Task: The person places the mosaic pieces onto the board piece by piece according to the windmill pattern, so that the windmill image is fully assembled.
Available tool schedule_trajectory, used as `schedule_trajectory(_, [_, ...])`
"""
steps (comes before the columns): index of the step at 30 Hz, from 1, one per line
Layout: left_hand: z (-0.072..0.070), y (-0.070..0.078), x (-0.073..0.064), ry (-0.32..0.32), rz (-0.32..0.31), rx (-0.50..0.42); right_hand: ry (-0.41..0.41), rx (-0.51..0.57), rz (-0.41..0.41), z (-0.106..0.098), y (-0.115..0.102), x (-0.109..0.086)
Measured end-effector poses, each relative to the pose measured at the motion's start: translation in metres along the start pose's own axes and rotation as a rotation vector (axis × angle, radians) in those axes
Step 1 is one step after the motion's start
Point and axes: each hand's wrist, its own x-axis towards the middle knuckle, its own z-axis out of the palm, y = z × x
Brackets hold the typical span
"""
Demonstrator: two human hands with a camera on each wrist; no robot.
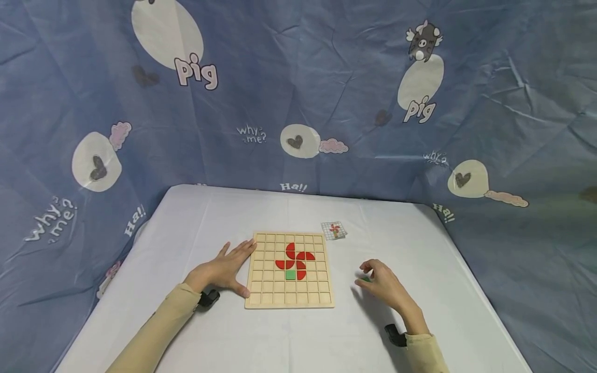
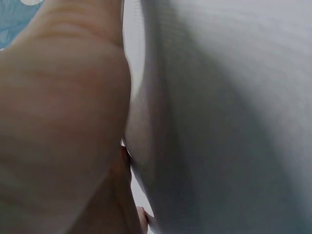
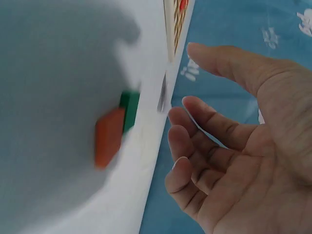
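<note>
A square wooden grid board (image 1: pixel 269 298) lies on the table. Several red rounded pieces (image 1: pixel 305 256) form a pinwheel on it, and one green square (image 1: pixel 290 274) sits just below. My left hand (image 1: pixel 223 269) rests with spread fingers along the board's left edge, thumb near the lower corner. To the right of the board, my right hand (image 1: pixel 384 284) hovers with loosely bent fingers and nothing between them. Under it on the cloth lie a green block (image 3: pixel 129 109) and an orange block (image 3: pixel 109 138), side by side in the right wrist view. The left wrist view shows mostly wrist and cloth.
A small pattern card (image 1: pixel 334 230) with a pinwheel picture lies beyond the board's upper right corner. White cloth covers the table (image 1: pixel 242 342). A blue printed curtain (image 1: pixel 364 171) hangs behind it and along both sides.
</note>
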Motion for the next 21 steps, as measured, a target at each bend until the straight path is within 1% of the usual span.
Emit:
schedule_trajectory(5, [0.000, 0.000, -0.001, 0.007, 0.001, -0.007, -0.014, 0.041, 0.072, -0.009, 0.013, -0.008])
schedule_trajectory(10, [0.001, 0.000, -0.001, 0.009, -0.002, -0.009, -0.070, 0.015, 0.137, -0.019, 0.020, -0.018])
schedule_trajectory(13, [0.001, 0.000, -0.002, 0.009, 0.001, -0.008, -0.108, 0.000, 0.149, -0.019, 0.024, -0.022])
schedule_trajectory(16, [0.001, 0.000, -0.002, 0.003, -0.006, -0.004, -0.121, 0.008, 0.154, -0.015, 0.028, -0.023])
schedule_trajectory(21, [-0.001, 0.002, -0.002, 0.004, -0.008, -0.012, -0.091, 0.005, 0.161, -0.009, 0.029, -0.021])
